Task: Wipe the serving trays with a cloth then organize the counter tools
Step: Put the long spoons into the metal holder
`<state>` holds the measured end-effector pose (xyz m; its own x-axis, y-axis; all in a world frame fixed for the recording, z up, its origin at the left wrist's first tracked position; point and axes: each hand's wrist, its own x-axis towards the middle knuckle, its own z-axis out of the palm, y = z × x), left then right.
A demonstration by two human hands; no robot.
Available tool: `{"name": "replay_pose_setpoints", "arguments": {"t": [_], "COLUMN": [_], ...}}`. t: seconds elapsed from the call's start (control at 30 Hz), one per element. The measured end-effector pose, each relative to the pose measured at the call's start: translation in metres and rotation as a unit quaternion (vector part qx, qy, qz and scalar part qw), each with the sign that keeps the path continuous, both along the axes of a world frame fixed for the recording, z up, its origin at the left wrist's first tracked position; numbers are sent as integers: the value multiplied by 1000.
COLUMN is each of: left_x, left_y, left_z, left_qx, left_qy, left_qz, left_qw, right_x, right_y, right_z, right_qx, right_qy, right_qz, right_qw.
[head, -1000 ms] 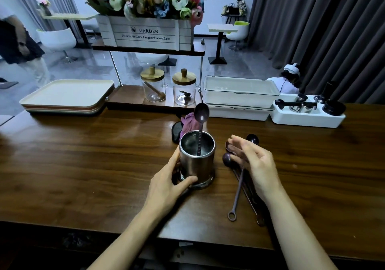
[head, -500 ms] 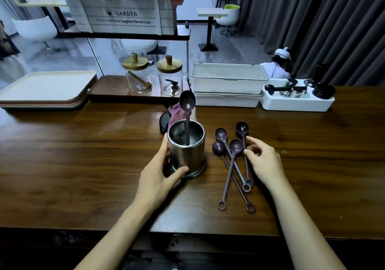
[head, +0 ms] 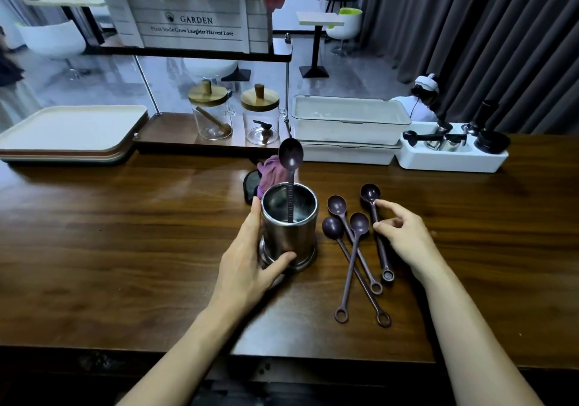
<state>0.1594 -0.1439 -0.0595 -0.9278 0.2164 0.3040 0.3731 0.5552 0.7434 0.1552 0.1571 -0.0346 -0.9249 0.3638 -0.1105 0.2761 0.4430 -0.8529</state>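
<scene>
Four purple spoons [head: 359, 223] lie on table [head: 125, 249] just right of steel cup [head: 289, 236], fifth spoon [head: 290, 158] upright inside it. My left hand [head: 247, 268] grips the cup, right hand [head: 404, 236] pinches handle of rightmost spoon [head: 370, 193]. Trays [head: 69, 133] stacked far left

Counter [head: 125, 249] left of cup [head: 289, 236]: bare wood, wide passage. Same right of spoons [head: 352, 258]. Cup mouth part-blocked by upright spoon [head: 290, 158]. Left hand [head: 250, 264] wraps cup's near-left side. Right hand [head: 404, 236] over rightmost spoon [head: 380, 249]. Spoon handles cross, gaps narrow. Cloth [head: 271, 170] just behind cup. Back edge walled by trays [head: 69, 130], jars [head: 213, 114], bins [head: 347, 120], caddy [head: 451, 158]
</scene>
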Motion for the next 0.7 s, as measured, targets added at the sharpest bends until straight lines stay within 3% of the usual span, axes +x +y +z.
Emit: {"name": "replay_pose_setpoints", "arguments": {"t": [0.47,0.7], "left_x": [-2,-1], "left_y": [-2,-2], "left_z": [-3,-1], "left_qx": [-8,-8], "left_qy": [22,30], "left_qz": [-11,-10], "left_qw": [1000,999], "right_x": [1,3], "right_y": [0,3], "right_z": [-2,6], "right_qx": [63,18], "right_qy": [-14,44], "right_qz": [-3,-28], "right_qw": [998,998]}}
